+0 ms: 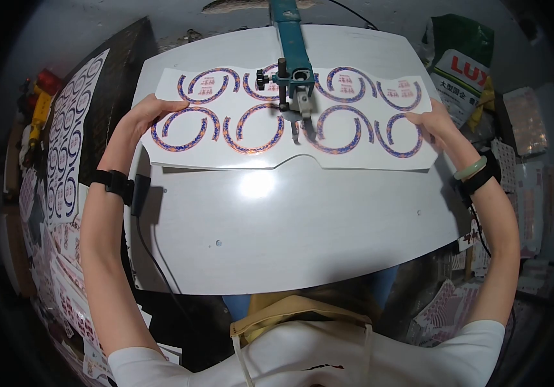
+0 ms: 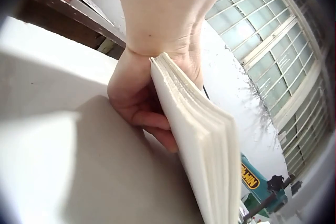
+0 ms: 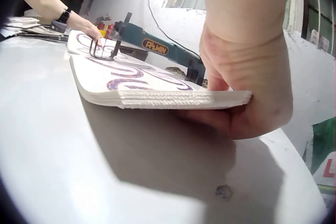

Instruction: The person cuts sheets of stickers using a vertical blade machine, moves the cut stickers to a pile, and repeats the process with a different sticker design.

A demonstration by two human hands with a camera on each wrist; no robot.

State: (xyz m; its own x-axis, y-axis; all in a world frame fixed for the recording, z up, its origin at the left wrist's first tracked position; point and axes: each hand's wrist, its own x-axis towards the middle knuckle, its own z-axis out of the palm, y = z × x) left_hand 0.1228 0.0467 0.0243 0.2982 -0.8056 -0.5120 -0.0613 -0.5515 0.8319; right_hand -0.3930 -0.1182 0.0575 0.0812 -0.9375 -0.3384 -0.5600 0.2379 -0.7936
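A thick stack of white printed sheets (image 1: 296, 143), marked with curved blue-and-orange patterned bands, lies across the white table under the saw arm. Its front edge has a curved notch near the middle. At the left end, my left hand (image 1: 145, 115) grips the stack, thumb on top; the left wrist view shows curled fingers (image 2: 152, 121) below the layered edge. My right hand (image 1: 437, 124) grips the opposite end, thumb above and fingers underneath, with that end raised over its shadow. A teal saw arm (image 1: 291, 45) reaches over the stack, its metal foot (image 1: 299, 106) overlapping the middle.
The white table (image 1: 257, 232) extends toward my body. Another printed sheet (image 1: 74, 142) leans at left, above scattered printed scraps (image 1: 64, 277). A green-and-white bag (image 1: 460, 71) stands behind right. Cables hang from both wrist cameras.
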